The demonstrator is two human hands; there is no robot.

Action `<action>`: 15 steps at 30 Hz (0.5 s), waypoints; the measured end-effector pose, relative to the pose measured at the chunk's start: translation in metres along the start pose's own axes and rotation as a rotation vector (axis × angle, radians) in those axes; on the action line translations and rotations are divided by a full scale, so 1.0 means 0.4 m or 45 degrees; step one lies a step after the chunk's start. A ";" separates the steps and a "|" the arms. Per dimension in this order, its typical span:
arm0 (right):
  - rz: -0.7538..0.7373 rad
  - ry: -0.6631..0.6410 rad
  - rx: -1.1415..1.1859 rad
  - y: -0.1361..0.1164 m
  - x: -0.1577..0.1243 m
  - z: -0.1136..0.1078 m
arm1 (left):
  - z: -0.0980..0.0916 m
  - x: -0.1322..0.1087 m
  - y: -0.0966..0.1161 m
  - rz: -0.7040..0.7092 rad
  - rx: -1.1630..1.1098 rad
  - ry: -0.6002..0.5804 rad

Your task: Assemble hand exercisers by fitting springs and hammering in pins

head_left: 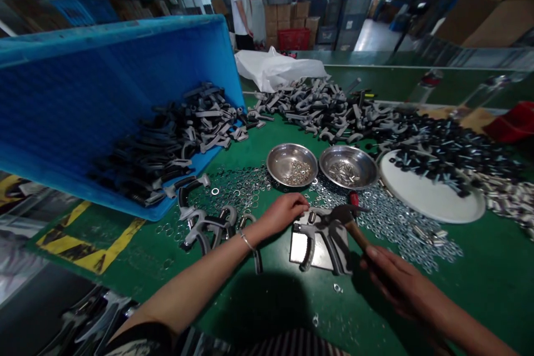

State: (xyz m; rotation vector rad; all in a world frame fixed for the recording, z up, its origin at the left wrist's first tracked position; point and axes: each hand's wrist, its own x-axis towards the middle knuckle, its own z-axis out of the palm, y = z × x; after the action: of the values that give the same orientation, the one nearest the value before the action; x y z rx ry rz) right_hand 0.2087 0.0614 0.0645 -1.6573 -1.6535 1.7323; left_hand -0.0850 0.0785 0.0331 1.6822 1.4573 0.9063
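My right hand (387, 272) is closed around the wooden handle of a hammer (346, 216), whose dark head is over a grey clamp-like part with black grips (311, 245). That part lies on a small pale metal plate (297, 250) on the green table. At the plate's upper left edge, my left hand (286, 212) has its fingers bent together beside the part's top end; whatever they pinch is too small or hidden to make out. Several similar grey parts (204, 225) lie left of my left forearm. A red-tipped item (354, 198) rests just behind the hammer head.
Two steel bowls (273, 173) (373, 175) hold small metal pieces. Loose washers (375, 222) cover the table around them. A tipped blue crate (125, 33) spills grey parts at left; more are heaped behind. A white plate (438, 208) carries black-headed bolts. A person (240, 0) stands beyond.
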 end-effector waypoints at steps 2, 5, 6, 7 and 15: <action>0.145 -0.011 0.264 0.018 -0.014 0.012 | 0.025 0.005 -0.002 0.064 0.167 -0.002; 0.177 -0.039 0.470 0.053 -0.027 0.030 | 0.055 0.030 -0.001 0.059 0.347 -0.004; 0.168 -0.029 0.505 0.065 -0.027 0.034 | 0.063 0.037 -0.001 0.045 0.383 -0.001; 0.164 -0.020 0.529 0.077 -0.027 0.037 | 0.069 0.042 -0.001 0.034 0.411 0.003; 0.079 0.006 0.626 0.116 -0.020 0.049 | 0.092 0.027 -0.005 0.095 0.649 -0.009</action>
State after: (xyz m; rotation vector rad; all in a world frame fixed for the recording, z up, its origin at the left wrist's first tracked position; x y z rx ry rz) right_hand 0.2188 0.0291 0.0265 -1.4810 -1.0592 1.9582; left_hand -0.0527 0.0869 0.0137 2.1104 1.7305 0.5915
